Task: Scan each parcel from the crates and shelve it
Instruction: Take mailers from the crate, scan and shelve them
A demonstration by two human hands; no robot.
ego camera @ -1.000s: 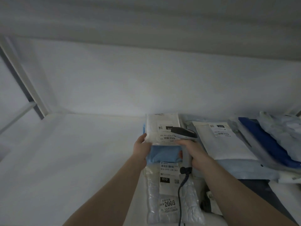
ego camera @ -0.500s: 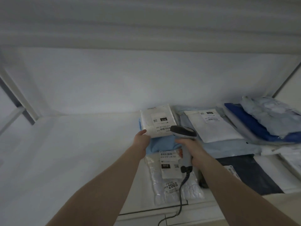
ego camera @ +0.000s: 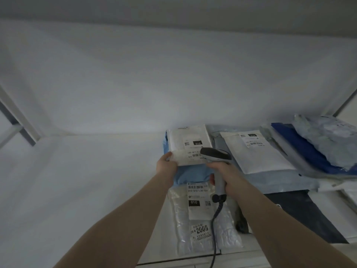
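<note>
The person is setting a white parcel point(ego camera: 186, 145) onto the shelf point(ego camera: 92, 180), on top of a blue parcel point(ego camera: 190, 174) at the far side of the stack. The left hand point(ego camera: 166, 165) is pinching the white parcel's near left corner, thumb on top and fingers curled beneath. The right hand point(ego camera: 225, 174) is clenching the handle of the scanner point(ego camera: 216, 154), whose head is hanging just over the parcel's label, with its cable point(ego camera: 213, 235) trailing toward the near edge.

Judging by the shelf, the job is well under way: a clear bagged parcel point(ego camera: 202, 219) is lying near the front edge below the blue one, a second white parcel point(ego camera: 257, 153) is lying to the right, and a dark blue parcel point(ego camera: 307, 149) and further bags are piling up at the far right. The wide left part of the shelf is bare. The crates are not showing, so how many parcels are waiting cannot be told. This one looks about placed; letting go seems the step left.

Compared with half a second ago, the hands and the white parcel are sitting in much the same place; the view is tipping a little, so the left post is showing less and the right-hand pile more.
</note>
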